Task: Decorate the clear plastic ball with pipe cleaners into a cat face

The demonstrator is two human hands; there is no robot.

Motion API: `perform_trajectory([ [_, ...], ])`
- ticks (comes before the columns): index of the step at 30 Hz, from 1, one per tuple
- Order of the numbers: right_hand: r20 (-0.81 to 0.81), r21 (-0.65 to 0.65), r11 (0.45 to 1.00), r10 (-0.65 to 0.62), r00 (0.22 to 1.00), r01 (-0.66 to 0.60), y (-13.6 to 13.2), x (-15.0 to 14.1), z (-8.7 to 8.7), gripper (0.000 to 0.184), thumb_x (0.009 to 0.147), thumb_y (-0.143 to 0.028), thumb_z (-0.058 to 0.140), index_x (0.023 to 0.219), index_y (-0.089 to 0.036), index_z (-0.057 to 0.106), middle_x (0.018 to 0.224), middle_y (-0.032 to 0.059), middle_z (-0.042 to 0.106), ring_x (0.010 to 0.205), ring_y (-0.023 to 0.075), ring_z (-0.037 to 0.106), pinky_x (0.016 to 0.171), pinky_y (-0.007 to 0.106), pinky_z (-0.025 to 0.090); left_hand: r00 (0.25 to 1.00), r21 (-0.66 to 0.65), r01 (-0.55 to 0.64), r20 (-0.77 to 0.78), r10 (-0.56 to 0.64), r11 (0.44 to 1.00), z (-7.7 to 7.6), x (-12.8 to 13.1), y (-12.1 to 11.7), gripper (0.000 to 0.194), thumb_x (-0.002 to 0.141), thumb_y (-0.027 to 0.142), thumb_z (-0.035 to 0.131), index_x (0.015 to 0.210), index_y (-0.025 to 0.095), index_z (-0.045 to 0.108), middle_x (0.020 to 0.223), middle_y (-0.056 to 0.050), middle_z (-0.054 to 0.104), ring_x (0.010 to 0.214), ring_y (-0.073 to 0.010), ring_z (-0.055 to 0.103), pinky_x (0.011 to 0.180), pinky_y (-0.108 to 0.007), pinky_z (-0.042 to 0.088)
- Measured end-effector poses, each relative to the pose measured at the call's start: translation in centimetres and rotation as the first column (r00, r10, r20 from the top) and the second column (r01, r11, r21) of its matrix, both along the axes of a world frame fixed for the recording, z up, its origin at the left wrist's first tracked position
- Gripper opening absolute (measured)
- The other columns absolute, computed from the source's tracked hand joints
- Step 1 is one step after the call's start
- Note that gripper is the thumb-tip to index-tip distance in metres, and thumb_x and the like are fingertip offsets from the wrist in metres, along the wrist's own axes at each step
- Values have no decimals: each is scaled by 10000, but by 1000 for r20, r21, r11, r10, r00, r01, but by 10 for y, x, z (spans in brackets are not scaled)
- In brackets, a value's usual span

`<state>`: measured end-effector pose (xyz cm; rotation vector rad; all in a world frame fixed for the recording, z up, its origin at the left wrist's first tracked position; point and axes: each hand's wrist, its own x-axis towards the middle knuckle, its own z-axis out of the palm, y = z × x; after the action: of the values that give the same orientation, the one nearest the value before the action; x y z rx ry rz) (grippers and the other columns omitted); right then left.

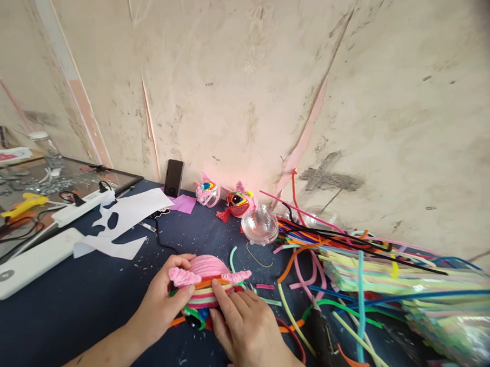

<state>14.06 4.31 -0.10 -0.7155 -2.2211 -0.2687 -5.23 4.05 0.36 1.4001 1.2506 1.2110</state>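
Observation:
Between my hands, low in the middle, is a round pipe-cleaner animal head [209,267] with a pink top, two twisted pink ears and rows of orange, yellow, pink and pale green. Blue and green pieces stick out at its lower front. My left hand [159,293] grips its left side, with the thumb below the left ear. My right hand [251,324] holds the right side, its index finger pressed against the orange row. The palms and the underside of the head are hidden. A black hot glue gun [323,338] with an orange trigger lies right of my right hand.
Loose pipe cleaners [362,297] and wrapped bundles [358,272] cover the right side. Clear plastic half-balls [260,225] and two similar pink heads [240,202] stand by the wall. At left are cut white paper [133,216], a phone [174,177], a power strip [84,206] and a yellow glue gun [25,205].

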Motion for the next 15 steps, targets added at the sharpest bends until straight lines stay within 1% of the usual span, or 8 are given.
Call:
perform_trajectory([
  [8,16,-41,999,-21,1000,22,-1,1,5,309,896,-163,467,1144,-3,558,793,129,697,613,205,618,554,348,514,999,-7,15,-33,-15,1000,-4,-1,2,166,834,308,563,962,214,513,1254,-90,525,1198,-273,489,995,-405,404],
  [15,-39,-42,999,-14,999,12,-1,-1,2,282,906,-158,452,1121,-4,553,743,105,693,585,205,622,556,362,525,999,13,-21,-25,21,1000,-3,2,3,166,809,278,582,948,201,534,1233,-105,544,1184,-293,500,993,-435,399],
])
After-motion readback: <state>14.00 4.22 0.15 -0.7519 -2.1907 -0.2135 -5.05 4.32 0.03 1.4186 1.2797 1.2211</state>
